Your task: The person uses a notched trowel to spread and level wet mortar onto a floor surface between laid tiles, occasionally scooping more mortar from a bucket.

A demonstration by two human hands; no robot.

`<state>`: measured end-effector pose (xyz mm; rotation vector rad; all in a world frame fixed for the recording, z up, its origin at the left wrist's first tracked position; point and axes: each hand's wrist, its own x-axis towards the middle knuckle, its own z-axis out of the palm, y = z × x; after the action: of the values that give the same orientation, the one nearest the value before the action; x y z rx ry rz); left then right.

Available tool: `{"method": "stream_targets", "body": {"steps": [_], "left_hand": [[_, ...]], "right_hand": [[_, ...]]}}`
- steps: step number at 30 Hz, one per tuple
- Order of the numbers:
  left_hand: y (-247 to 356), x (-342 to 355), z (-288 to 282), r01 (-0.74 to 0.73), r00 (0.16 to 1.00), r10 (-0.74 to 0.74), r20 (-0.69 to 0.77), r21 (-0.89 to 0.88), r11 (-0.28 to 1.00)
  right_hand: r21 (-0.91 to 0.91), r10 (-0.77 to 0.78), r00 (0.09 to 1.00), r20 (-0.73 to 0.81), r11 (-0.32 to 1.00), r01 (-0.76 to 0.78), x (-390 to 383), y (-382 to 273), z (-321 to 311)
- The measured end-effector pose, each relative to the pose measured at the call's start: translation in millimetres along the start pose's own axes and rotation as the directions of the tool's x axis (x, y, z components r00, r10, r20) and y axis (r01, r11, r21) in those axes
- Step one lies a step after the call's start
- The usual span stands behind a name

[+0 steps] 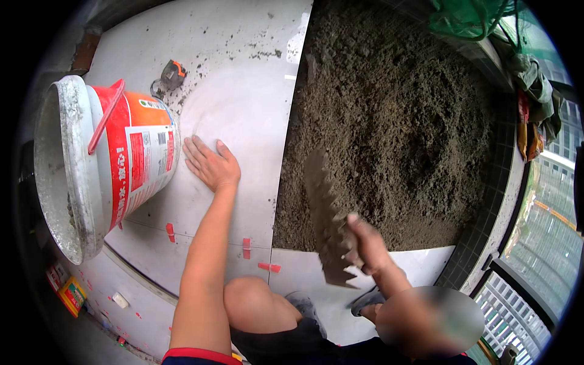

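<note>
My left hand (pixel 212 164) lies flat on a large pale grey tile (pixel 255 109), palm down with the fingers stretched out. My right hand (pixel 368 244) is wrapped round the grip of a notched trowel (pixel 322 198). Grey mortar coats the trowel's long blade, and its toothed edge faces right. The blade is above the near left part of a bed of loose, rough grey mortar (pixel 401 121), which borders the tile. Whether the blade touches the mortar I cannot tell. My right forearm is partly blurred.
A white, red and orange bucket (pixel 143 155) stands left of my left hand. Beyond that hand an orange and black tape measure (pixel 174 74) lies among mortar crumbs. Red tape strips (pixel 246 248) cross the tile joints. A railing (pixel 517 292) runs along the right; green netting (pixel 468 18) hangs at the far right.
</note>
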<state>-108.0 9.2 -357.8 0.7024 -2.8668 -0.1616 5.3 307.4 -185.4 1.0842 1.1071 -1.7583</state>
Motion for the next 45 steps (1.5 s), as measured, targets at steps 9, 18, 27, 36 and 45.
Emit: {"method": "stream_targets", "body": {"steps": [9,18,27,36,45], "left_hand": [[20,-1,3,-0.003,1.0,0.004,0.017,-0.032,0.999],[4,1,-4,0.002,1.0,-0.002,-0.006,0.005,1.0],[16,-2,4,-0.015,1.0,0.015,-0.002,-0.041,0.999],[0,0,0,-0.013,1.0,0.013,-0.02,-0.017,1.0],[14,2,4,-0.035,0.999,0.034,-0.031,-0.042,0.998]], "right_hand": [[-0.404,-0.433,0.879,-0.199,0.853,0.329,104,-115,-5],[-0.1,-0.099,0.982,-0.158,0.991,0.083,14,-25,-17],[-0.277,-0.457,0.878,-0.14,0.87,0.408,132,-166,57],[-0.228,-0.012,0.982,-0.188,0.973,-0.032,43,-14,-14],[-0.238,-0.421,0.9,-0.115,0.891,0.387,99,-154,43]]}}
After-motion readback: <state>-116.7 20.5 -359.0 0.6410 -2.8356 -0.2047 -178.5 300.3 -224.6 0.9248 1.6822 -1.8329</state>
